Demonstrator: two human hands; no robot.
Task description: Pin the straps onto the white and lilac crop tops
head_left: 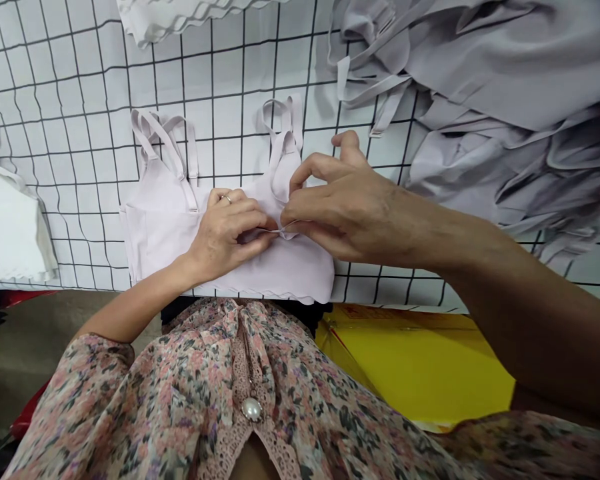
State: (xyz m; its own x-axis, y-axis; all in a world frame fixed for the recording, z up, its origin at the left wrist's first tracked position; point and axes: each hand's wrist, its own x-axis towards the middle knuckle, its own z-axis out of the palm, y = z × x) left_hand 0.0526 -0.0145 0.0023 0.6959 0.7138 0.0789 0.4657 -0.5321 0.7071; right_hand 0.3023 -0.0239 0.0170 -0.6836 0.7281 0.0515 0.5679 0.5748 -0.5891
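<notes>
While left hand (233, 227) and right hand (345, 210) pinch a thin edge or thread (280, 231) on the strappy top (275, 273) beneath them, it's mid-job I'd guess; rumpled pile (500, 93) beyond the right looks untouched.

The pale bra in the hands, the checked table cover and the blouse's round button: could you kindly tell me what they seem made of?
Bra: smooth, matte fabric, probably synthetic, as it folds softly with little sheen.
Table cover: a flexible sheet, cloth or plastic, since its grid lines ripple; I cannot tell which.
Button: glossy and pearly, probably plastic, given its bright highlight.
</notes>
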